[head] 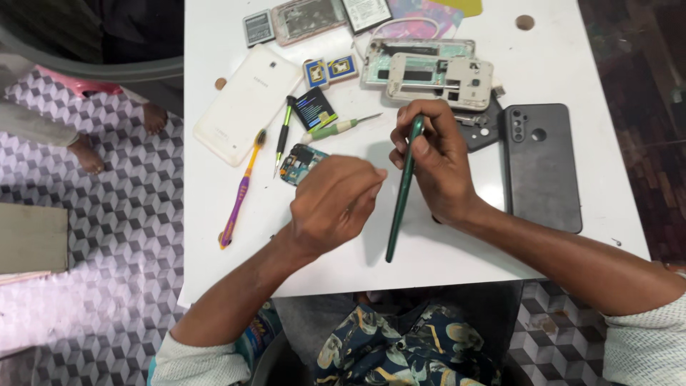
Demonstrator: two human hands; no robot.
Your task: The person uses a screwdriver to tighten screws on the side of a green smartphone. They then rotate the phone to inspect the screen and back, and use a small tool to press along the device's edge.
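Hands (386,179) round green phone (402,193), tools (286,136) beyond

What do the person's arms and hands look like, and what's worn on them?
Both are bare: left hand and right hand without gloves, rings or a watch. Pale, textured sleeves are pushed up near the elbows, leaving the forearms uncovered.

Just one view here, a head cam looking pretty much straight down from above the near edge of the white counter (557,64). It sits close, so both hands fill the middle, while the far edge is cut off and patterned floor (107,286) shows left.
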